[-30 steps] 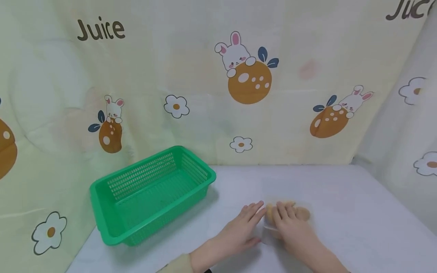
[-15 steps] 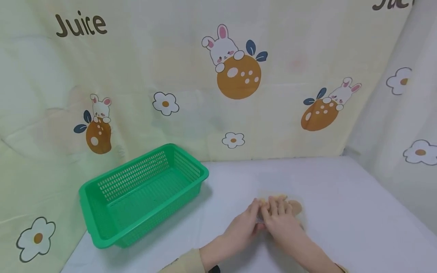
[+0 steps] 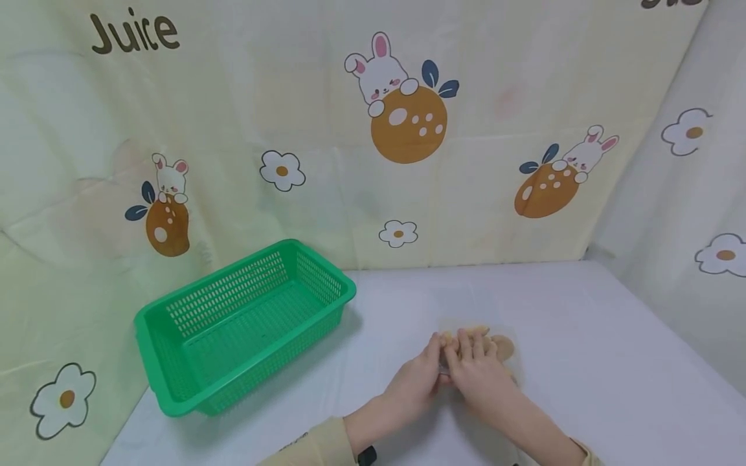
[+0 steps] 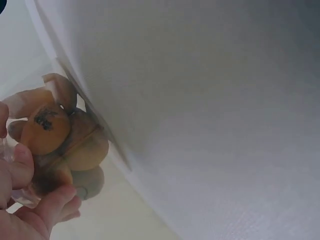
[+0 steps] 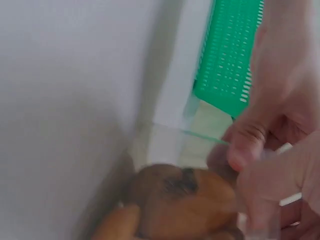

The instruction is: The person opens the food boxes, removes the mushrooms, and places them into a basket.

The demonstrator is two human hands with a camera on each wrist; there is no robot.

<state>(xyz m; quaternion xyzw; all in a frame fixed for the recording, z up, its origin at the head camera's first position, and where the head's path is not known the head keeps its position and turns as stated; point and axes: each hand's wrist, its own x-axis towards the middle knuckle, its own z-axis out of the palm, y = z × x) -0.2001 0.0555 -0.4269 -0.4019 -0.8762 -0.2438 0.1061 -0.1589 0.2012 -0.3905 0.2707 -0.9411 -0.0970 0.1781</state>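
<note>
A clear plastic bag (image 3: 502, 347) of round tan-brown pieces lies on the table, right of centre in the head view. Through the film in the left wrist view, orange-brown rounded pieces (image 4: 47, 132) show, one with a dark mark. At the bag's left edge, my left hand (image 3: 415, 383) pinches the plastic, its thumb low and its fingers on top. My right hand (image 3: 479, 382) is close against it, holding the same part of the bag with fingers over the pieces. In the right wrist view both hands meet at the film. Exactly where the right thumb sits is hidden.
A green perforated plastic basket (image 3: 245, 330) stands on the left of the white-covered table (image 3: 583, 362), with nothing visible in it. A pale printed curtain (image 3: 326, 213) with rabbits and flowers hangs behind the table and along its sides.
My left hand has gone from spread fingers beside the bag to pinching its edge. My right hand has shifted toward it. The head view has swung slightly right; the basket stays put.
</note>
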